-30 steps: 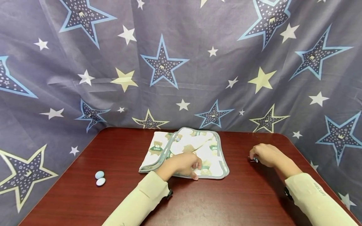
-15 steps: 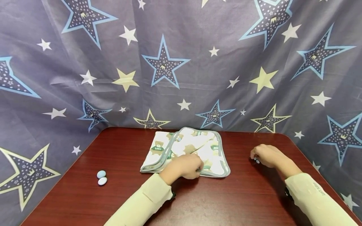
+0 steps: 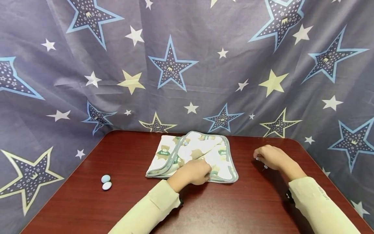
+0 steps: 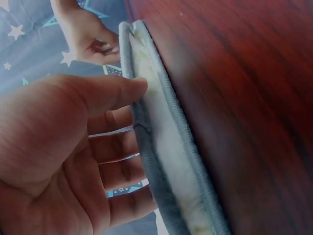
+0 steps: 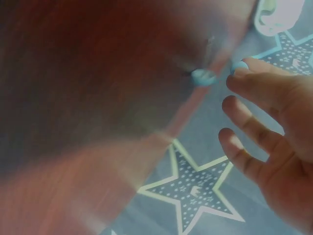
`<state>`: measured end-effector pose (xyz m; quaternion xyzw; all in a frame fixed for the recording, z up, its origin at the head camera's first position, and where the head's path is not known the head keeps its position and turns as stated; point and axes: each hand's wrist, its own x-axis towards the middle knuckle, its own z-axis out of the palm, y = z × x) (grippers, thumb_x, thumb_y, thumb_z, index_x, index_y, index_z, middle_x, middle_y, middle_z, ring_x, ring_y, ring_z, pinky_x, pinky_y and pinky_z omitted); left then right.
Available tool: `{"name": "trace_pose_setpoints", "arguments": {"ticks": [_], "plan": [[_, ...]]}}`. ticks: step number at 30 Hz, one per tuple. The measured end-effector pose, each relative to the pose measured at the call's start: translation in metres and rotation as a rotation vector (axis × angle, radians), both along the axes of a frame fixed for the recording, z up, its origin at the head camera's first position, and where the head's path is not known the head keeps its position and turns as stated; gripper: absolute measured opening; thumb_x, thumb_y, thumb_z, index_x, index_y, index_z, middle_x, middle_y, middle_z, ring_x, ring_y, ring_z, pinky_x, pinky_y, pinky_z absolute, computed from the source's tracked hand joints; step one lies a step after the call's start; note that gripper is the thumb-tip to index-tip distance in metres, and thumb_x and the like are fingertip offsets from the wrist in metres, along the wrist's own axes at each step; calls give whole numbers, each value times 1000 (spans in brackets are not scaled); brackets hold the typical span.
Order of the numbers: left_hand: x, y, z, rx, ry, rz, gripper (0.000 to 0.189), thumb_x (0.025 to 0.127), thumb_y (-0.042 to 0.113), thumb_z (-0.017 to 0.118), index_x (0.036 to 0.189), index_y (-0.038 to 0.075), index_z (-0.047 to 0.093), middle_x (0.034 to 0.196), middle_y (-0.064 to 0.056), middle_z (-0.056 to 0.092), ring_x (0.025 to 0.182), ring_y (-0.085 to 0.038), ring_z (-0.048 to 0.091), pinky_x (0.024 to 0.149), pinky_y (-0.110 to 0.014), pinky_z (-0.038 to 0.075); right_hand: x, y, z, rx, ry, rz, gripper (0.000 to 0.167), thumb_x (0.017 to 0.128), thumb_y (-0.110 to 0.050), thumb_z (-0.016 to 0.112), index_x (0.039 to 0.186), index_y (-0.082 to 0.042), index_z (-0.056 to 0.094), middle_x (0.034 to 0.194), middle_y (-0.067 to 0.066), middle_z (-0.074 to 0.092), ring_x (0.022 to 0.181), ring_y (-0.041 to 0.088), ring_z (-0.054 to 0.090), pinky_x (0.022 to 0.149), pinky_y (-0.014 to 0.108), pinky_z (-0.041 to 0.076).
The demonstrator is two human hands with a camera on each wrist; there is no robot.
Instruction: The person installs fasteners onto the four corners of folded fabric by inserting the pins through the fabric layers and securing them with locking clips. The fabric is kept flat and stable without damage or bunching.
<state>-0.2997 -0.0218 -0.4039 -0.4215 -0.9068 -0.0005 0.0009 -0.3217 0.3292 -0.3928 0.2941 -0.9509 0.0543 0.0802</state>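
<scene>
My left hand (image 3: 195,171) pinches the near edge of a folded cloth (image 3: 166,152) printed with bears and edged in grey. In the left wrist view, the thumb lies on the upper layer's grey binding (image 4: 155,188), with the other fingers behind it. My right hand (image 3: 270,156) is above the table to the cloth's right. It pinches a small pin with a pale blue oval head (image 5: 239,66) between thumb and finger. Just below that hand, a second blue-headed pin (image 5: 204,77) lies on the wood. A small pale blue oval (image 3: 186,143) sits on the cloth's upper left.
Two small ovals, one light blue (image 3: 105,178) and one white (image 3: 106,186), lie at the table's left. The dark red wooden table (image 3: 230,211) meets a grey star-printed curtain (image 3: 204,81) behind and at both sides.
My left hand has closed its fingers on the cloth's near edge. The right hand has lifted one blue-headed pin off the table and shifted slightly left, leaving the other behind.
</scene>
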Motion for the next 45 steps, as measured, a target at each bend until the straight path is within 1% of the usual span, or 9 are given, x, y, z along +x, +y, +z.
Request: {"name": "trace_pose_setpoints", "arguments": {"ticks": [6,13,15,18,26,32,34,39,45], "plan": [[-4,-5,3,74,-28,28,28,97,19,66,70,20,57,67,6,51,64,-9,49,57,-31,44,1,-20,9,-31,50,40,22,84,4,72,88,-17,73,85,-8,70,80,13,66,71,40,54],[-13,-13,9,172,6,45,4,98,21,68,95,21,71,83,5,63,85,-13,59,62,-34,50,4,-45,18,-54,108,68,21,85,2,73,90,-19,72,88,-8,70,84,16,67,77,42,54],[-15,-16,10,201,2,52,6,99,22,67,98,20,73,88,4,67,87,-14,62,64,-34,51,5,-52,20,-68,128,79,21,85,2,72,91,-18,73,89,-6,71,85,16,67,78,42,54],[-20,-20,12,254,-28,64,10,100,23,67,101,18,75,90,6,69,79,-11,62,65,-32,51,7,-64,23,-89,159,94,18,86,0,73,94,-16,74,92,-5,72,87,17,67,79,42,54],[-31,-31,19,428,-82,54,11,99,20,69,96,13,76,80,8,68,70,-5,58,68,-28,51,14,-98,31,-158,206,118,18,88,-3,74,100,-17,76,96,-5,73,89,16,65,79,41,53],[-35,-33,20,526,-145,95,14,100,21,67,98,11,76,80,6,70,72,-5,61,89,-37,51,22,-120,41,-201,264,138,19,86,-5,75,99,-18,75,93,-6,70,84,14,62,72,37,51],[-37,-33,19,549,-145,111,14,100,22,67,97,12,76,79,7,69,71,-5,60,86,-36,50,25,-126,44,-225,271,143,19,86,-6,76,100,-18,75,93,-7,70,83,14,62,71,36,51],[-38,-34,19,611,-108,112,13,99,21,68,93,12,76,76,8,68,66,-4,57,65,-27,49,31,-140,46,-263,271,200,15,88,-9,77,101,-16,77,95,-8,71,85,12,62,72,34,51],[-38,-35,20,634,-86,105,12,97,19,70,91,12,77,73,8,68,63,-3,57,62,-25,48,33,-150,43,-329,231,319,12,87,-9,80,97,-16,77,92,-9,74,90,15,59,80,36,46]]}}
